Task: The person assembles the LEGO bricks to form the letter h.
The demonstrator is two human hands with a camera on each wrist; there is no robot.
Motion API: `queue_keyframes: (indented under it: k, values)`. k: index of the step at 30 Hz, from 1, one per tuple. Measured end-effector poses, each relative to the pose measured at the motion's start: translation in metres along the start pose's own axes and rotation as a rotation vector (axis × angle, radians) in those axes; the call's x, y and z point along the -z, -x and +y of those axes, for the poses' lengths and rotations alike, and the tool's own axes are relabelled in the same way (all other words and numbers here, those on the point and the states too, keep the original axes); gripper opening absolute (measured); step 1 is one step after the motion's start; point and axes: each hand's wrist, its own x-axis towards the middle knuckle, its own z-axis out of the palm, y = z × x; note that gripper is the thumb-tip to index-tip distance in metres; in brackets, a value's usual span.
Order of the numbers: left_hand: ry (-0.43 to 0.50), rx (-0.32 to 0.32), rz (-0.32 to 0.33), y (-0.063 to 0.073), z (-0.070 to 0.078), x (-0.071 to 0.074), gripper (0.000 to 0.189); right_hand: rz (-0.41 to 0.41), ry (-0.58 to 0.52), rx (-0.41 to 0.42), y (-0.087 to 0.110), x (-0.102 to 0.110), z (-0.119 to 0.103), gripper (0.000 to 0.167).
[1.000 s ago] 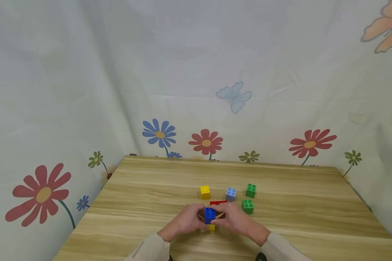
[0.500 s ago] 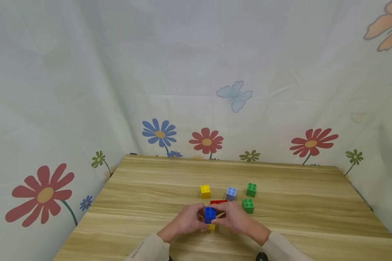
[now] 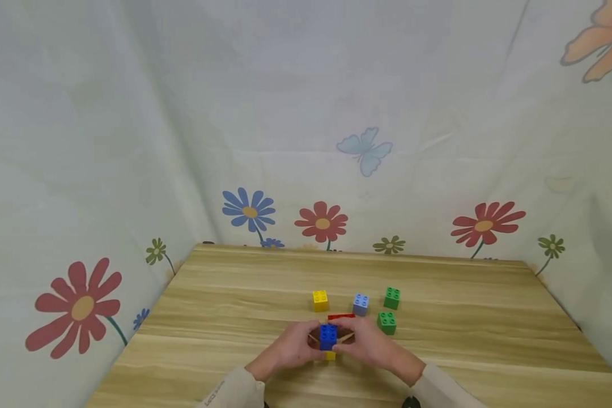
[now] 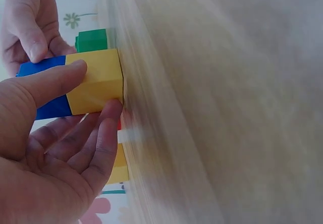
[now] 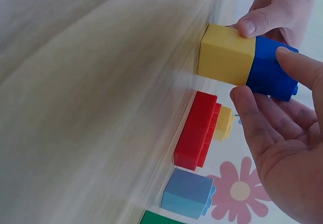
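A dark blue building brick stands on top of a yellow brick, their faces meeting without a visible gap. The left hand pinches the yellow brick low down, its thumb on the near face and fingertips behind. From the other side, the right hand holds the blue brick between thumb and fingers. The yellow brick's lower end is at the wooden tabletop; whether it touches is hard to tell. In the head view the hands hide most of the yellow brick.
Just beyond the hands lies a long red brick. Behind it stand another yellow brick, a light blue brick and two green bricks on the wooden table. A flower-printed cloth hangs around the table's back and sides.
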Motion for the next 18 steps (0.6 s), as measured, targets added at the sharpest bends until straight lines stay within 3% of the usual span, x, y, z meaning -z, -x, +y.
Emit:
queue_keyframes:
  k: [8,12,18]
  values:
    - [0.059,-0.002,0.034,0.004,-0.012,0.011,0.033,0.057,-0.01,0.009,0.007,0.009,0.005,0.039]
    - [0.05,-0.039,0.07,0.007,-0.021,0.019,0.032,0.102,0.009,0.043,0.013,0.017,0.011,0.038]
    - [0.017,-0.033,0.131,0.012,-0.034,0.034,0.036,0.167,0.041,0.057,0.023,0.031,0.018,0.033]
